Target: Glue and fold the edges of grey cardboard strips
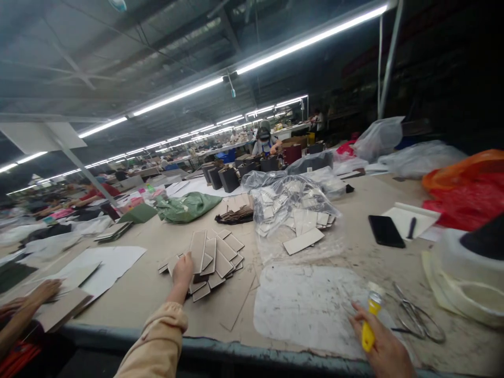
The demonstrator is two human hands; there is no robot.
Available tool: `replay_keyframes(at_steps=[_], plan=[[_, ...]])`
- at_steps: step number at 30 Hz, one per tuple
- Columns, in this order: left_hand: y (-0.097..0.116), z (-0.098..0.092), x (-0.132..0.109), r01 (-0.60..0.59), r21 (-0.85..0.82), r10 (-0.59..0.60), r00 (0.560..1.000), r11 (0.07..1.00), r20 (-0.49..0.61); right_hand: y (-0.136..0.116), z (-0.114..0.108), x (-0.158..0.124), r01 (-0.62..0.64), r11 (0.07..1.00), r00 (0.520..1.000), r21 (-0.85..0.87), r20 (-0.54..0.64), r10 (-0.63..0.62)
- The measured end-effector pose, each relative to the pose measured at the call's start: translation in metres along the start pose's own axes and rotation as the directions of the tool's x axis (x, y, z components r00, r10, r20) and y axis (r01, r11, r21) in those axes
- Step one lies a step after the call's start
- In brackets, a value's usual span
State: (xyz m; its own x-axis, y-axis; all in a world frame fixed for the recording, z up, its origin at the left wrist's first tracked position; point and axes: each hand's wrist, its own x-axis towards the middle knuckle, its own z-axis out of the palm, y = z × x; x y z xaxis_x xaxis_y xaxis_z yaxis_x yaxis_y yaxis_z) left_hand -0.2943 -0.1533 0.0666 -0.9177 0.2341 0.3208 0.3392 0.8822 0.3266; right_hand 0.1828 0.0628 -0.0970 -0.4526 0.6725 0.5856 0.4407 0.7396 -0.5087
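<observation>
My left hand (183,272) is closed at the left side of a loose pile of beige rectangular pieces with dark edges (223,257). Its fingers grip one or more of these pieces; exactly how many is hidden. In my right hand (384,341) is a brush with a yellow handle (369,336) and pale bristles, pointing away from me. Under and beside that hand lies a stained white sheet (303,307). Metal scissors (419,317) rest just right of the brush.
A clear plastic bag (263,247) with more pieces lies behind the sheet. To the right are a black phone (386,231), a white tub (468,268) and a red plastic bag (472,197). A co-worker's hands (43,291) handle panels at left. A green bag (187,206) lies further back.
</observation>
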Motion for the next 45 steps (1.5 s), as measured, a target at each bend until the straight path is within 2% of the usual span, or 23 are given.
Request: replay_keyframes(at_steps=[3,5,7,10,12,14,17,21,24,26,28,30,33,35,37,39,41,42,43,45], plan=[[0.017,0.012,0.002,-0.085,-0.003,0.085,0.995,0.996,-0.050,-0.008,-0.001,0.003,0.032,0.999,0.999,0.011,-0.024,-0.031],[0.043,0.031,-0.006,-0.257,-0.046,0.257,0.966,0.965,-0.003,-0.015,-0.002,0.006,0.044,0.998,0.999,0.037,-0.020,-0.043],[0.078,0.056,-0.022,-0.436,-0.128,0.450,0.887,0.891,0.105,-0.022,-0.003,0.009,0.037,0.997,0.999,0.069,0.000,-0.037],[0.139,0.099,-0.054,-0.570,-0.248,0.620,0.745,0.784,0.247,-0.028,-0.006,0.013,0.013,0.996,0.999,0.089,0.031,-0.016],[0.179,0.125,-0.073,-0.600,-0.311,0.676,0.671,0.737,0.306,-0.031,-0.009,0.015,0.006,0.997,0.999,0.078,0.045,-0.009],[0.215,0.146,-0.087,-0.600,-0.355,0.697,0.628,0.717,0.345,-0.034,-0.012,0.017,0.001,0.998,0.999,0.062,0.052,-0.004],[0.252,0.166,-0.098,-0.558,-0.391,0.681,0.617,0.732,0.395,-0.037,-0.016,0.020,-0.004,0.998,0.999,0.058,0.047,0.002],[0.274,0.176,-0.100,-0.464,-0.441,0.636,0.634,0.768,0.440,-0.039,-0.017,0.022,-0.009,0.998,1.000,0.066,0.029,0.007],[0.268,0.169,-0.097,-0.365,-0.513,0.607,0.651,0.777,0.455,-0.040,-0.018,0.022,-0.002,0.998,1.000,0.070,0.017,0.001],[0.250,0.159,-0.099,-0.283,-0.571,0.588,0.662,0.771,0.465,-0.040,-0.021,0.021,0.022,0.997,1.000,0.077,-0.001,-0.022],[0.223,0.145,-0.109,-0.195,-0.622,0.567,0.667,0.758,0.482,-0.040,-0.028,0.020,0.050,0.994,0.999,0.092,-0.024,-0.048],[0.191,0.129,-0.126,-0.116,-0.656,0.551,0.662,0.745,0.509,-0.040,-0.037,0.019,0.050,0.993,0.998,0.111,-0.051,-0.044],[0.147,0.109,-0.162,-0.037,-0.681,0.547,0.629,0.731,0.553,-0.040,-0.052,0.019,0.003,0.990,0.994,0.138,-0.106,0.012],[0.129,0.101,-0.185,-0.020,-0.688,0.553,0.614,0.725,0.564,-0.042,-0.061,0.019,-0.041,0.983,0.990,0.179,-0.127,0.064],[0.120,0.097,-0.201,-0.025,-0.683,0.550,0.615,0.730,0.565,-0.046,-0.066,0.020,-0.123,0.959,0.982,0.256,-0.110,0.155],[0.116,0.096,-0.209,-0.081,-0.682,0.562,0.641,0.726,0.522,-0.051,-0.066,0.019,-0.240,0.902,0.959,0.359,-0.058,0.279],[0.112,0.097,-0.211,-0.226,-0.699,0.623,0.681,0.679,0.385,-0.058,-0.061,0.017,-0.353,0.811,0.922,0.467,0.025,0.387],[0.109,0.098,-0.210,-0.328,-0.700,0.670,0.685,0.634,0.286,-0.061,-0.057,0.016,-0.396,0.762,0.904,0.512,0.071,0.422],[0.105,0.098,-0.210,-0.435,-0.689,0.721,0.669,0.579,0.184,-0.064,-0.053,0.015,-0.431,0.717,0.888,0.548,0.114,0.446],[0.095,0.097,-0.210,-0.597,-0.650,0.810,0.584,0.471,0.050,-0.071,-0.043,0.016,-0.486,0.637,0.858,0.599,0.187,0.479]])
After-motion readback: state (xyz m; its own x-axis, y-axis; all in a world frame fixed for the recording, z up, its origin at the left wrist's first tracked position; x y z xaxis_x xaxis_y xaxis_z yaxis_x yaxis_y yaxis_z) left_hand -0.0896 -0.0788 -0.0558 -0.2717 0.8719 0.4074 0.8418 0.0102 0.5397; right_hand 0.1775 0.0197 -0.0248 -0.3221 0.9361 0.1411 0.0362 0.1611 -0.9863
